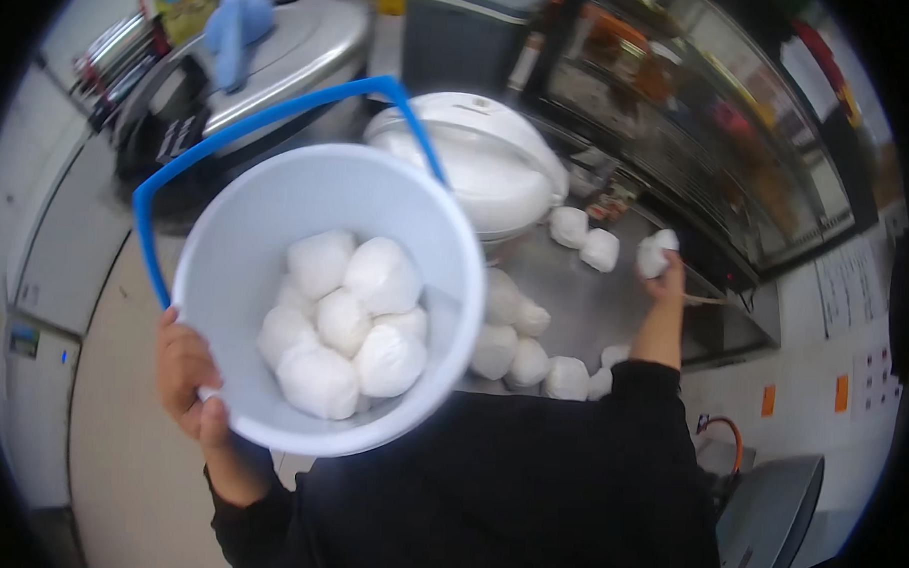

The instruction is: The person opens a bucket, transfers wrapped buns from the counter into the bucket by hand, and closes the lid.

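My left hand [192,384] grips the rim of a pale plastic bucket [335,160] with a blue handle [269,112]. Inside the bucket lies a heap of white wrapped bundles [383,275], roughly round; what they hold is hidden. Out to the right, my right hand [669,273] has its fingers around another white bundle [653,253] above the metal counter [581,318]. Two more bundles [599,249] sit near the rice cooker, and several others [528,362] stand along the counter's near side, some partly hidden behind the bucket.
A white lidded appliance, seemingly a rice cooker [496,165], stands behind the bucket. At the back left is a large cooker with a silver lid [305,46], a blue cloth [238,32] on it. A glass-fronted cabinet [678,119] borders the counter at the back right.
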The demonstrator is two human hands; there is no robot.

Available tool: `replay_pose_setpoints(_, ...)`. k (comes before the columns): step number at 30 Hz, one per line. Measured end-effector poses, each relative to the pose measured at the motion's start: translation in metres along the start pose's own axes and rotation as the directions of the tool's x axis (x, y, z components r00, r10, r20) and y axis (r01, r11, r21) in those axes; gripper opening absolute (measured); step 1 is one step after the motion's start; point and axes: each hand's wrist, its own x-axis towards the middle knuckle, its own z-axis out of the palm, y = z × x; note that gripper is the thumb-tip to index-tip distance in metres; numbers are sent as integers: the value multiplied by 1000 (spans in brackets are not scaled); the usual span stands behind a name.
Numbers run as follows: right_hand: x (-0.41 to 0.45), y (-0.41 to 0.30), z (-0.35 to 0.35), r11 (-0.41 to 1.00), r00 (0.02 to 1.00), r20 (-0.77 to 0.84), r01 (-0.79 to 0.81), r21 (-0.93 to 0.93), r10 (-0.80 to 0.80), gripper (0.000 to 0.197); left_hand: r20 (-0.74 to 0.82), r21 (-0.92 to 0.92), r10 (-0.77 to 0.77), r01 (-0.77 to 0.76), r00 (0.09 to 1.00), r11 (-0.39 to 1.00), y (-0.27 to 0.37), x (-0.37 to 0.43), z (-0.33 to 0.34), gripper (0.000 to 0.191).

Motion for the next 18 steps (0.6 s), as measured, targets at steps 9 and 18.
replay_pose_setpoints(9,-257,-66,388,339,-159,978,935,106,133,72,43,-13,19,-19,999,1000,0,2,-9,33)
replay_pose_setpoints(18,-311,70,479,-133,96,710,991,-4,698,60,84,-61,63,-58,994,996,-2,5,-4,34)
